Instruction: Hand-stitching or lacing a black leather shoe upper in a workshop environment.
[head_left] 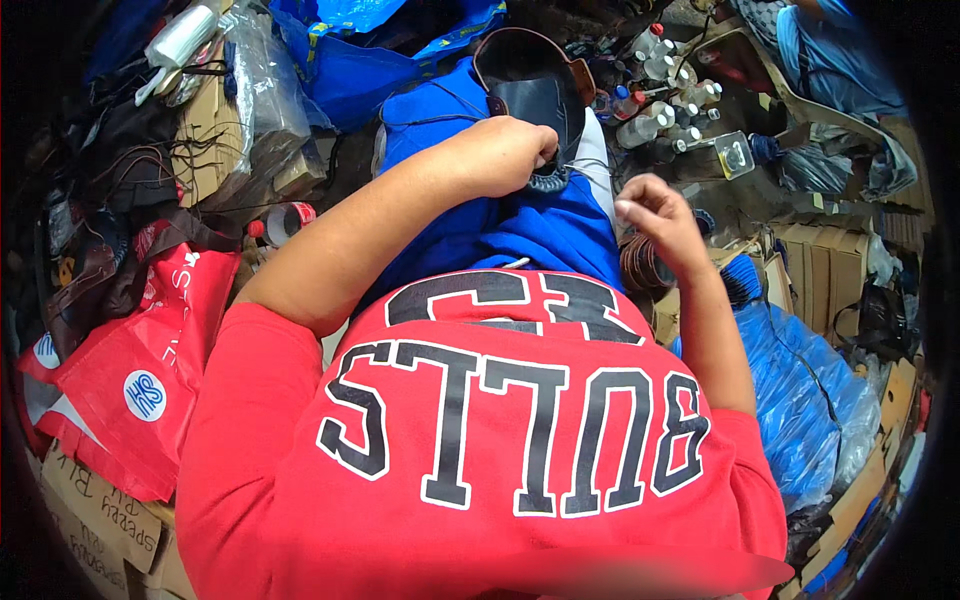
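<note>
Blue-clothed lap's far edge (440, 108) apparently braced the black leather shoe (545, 108); left hand (508, 155) clenched against it, right hand (662, 222) curled, grip unclear.

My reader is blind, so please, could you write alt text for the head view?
A person's left hand is closed on a dark shoe over a blue-clothed lap; the right hand is apart from it, to the right, fingers bent. Around them are small bottles, a red bag and blue plastic wrapping.

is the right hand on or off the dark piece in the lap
Off: blue trousers show between the right hand and the dark piece.
</note>
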